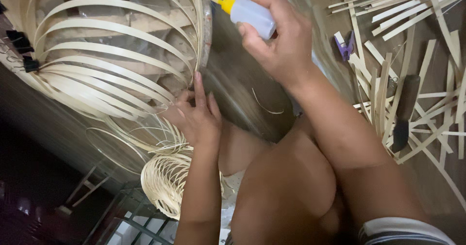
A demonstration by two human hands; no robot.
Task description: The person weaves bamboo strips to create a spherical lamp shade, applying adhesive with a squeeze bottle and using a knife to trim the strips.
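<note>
A rounded frame of curved bamboo strips (111,56) fills the upper left. My left hand (196,114) rests against its lower right edge, fingers pressed on the strips where they meet. My right hand (279,41) holds a small white squeeze bottle (252,14) with a yellow nozzle (224,4). The nozzle's thin tip touches the frame's right rim near the top. My bare knee (286,187) sits below both arms.
A coil of thin bamboo strips (165,179) lies beside my left forearm. Several loose cut bamboo slats (403,80) are scattered on the floor at right, with a dark-handled tool (405,111) and a small purple object (343,45). Black clips (22,41) hold the frame's left side.
</note>
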